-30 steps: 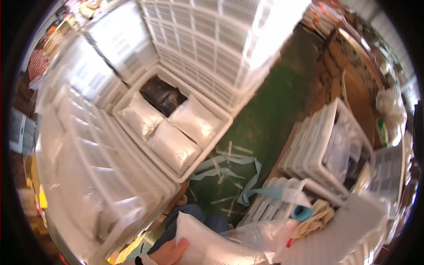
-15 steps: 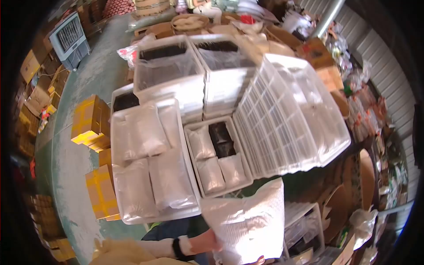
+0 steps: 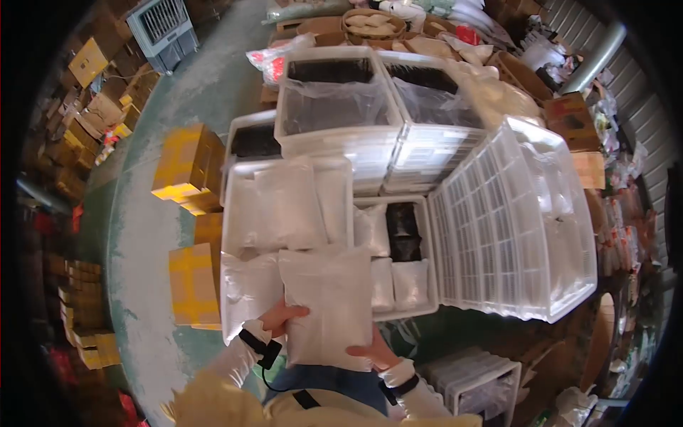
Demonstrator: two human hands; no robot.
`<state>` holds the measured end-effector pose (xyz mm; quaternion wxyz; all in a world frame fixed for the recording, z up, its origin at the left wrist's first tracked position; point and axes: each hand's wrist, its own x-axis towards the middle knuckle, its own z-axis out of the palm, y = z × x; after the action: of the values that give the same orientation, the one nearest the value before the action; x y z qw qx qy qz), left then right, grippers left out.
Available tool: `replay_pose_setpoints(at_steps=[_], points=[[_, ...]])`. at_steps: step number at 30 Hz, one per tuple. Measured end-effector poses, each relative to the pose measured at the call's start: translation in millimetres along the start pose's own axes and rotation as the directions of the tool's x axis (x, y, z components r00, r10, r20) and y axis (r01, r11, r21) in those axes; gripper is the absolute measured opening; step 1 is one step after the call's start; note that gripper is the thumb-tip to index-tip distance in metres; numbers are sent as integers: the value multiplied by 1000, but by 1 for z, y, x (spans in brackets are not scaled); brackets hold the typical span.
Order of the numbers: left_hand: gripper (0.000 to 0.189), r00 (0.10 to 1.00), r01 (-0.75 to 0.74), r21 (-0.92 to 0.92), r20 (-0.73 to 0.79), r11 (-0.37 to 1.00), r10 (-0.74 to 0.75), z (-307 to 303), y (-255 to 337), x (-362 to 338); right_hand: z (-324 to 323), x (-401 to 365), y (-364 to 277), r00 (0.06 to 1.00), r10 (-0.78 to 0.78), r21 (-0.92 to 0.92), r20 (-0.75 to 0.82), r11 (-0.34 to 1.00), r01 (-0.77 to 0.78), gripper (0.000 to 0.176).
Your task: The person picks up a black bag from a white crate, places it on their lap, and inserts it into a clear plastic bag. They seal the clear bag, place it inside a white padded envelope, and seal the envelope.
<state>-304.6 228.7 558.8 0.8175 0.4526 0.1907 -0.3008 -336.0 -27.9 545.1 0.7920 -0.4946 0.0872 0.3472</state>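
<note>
A full white bag (image 3: 329,302) is held upright in front of my body, over the near edge of the left white crate (image 3: 229,213). My left hand (image 3: 283,317) grips its left side, thumb on the front. At its lower right edge my right hand (image 3: 373,350) is closed on it, with the far fingers hidden behind. Similar white bags (image 3: 288,203) lie in that crate. Beside it, a lower crate (image 3: 432,274) contains white bags (image 3: 410,283) and black packs (image 3: 404,235).
Stacked white crates (image 3: 356,149) lined with clear plastic stand behind. A tilted stack of crates (image 3: 498,228) leans at the right. Taped cartons (image 3: 192,281) sit on the left floor, with an air cooler (image 3: 162,35) farther back. Another crate (image 3: 491,388) is low at the right.
The white bag has moved left, from the lower right to the near edge of the left crate. Both my hands now show on its sides. The view has shifted.
</note>
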Motion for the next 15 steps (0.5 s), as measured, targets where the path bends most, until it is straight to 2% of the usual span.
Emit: replay_pose_setpoints(at_steps=[1, 4, 7, 10, 11, 14, 15], points=[[71, 996, -55, 75, -72, 996, 60, -14, 4, 3, -2, 23, 23, 998, 51, -14, 38, 999, -50, 94], [65, 924, -63, 424, -318, 903, 213, -63, -15, 18, 20, 56, 42, 976, 213, 4, -52, 977, -213, 89], [63, 843, -89, 533, -410, 842, 348, -71, -11, 20, 31, 80, 49, 987, 139, -160, -84, 975, -151, 91], [61, 773, 318, 691, -585, 649, 245, -69, 6, 14, 38, 98, 54, 997, 35, -278, -64, 959, -51, 92], [65, 759, 165, 762, -503, 627, 412, -69, -1, 13, 39, 103, 53, 999, 0, -320, -41, 947, -13, 92], [67, 738, 305, 878, -463, 370, 491, -85, -10, 18, 43, 98, 32, 996, 23, -577, -81, 814, -65, 91], [68, 769, 370, 862, -493, 346, 407, -69, 7, 11, 43, 95, 29, 997, -6, -610, -80, 791, -44, 87]])
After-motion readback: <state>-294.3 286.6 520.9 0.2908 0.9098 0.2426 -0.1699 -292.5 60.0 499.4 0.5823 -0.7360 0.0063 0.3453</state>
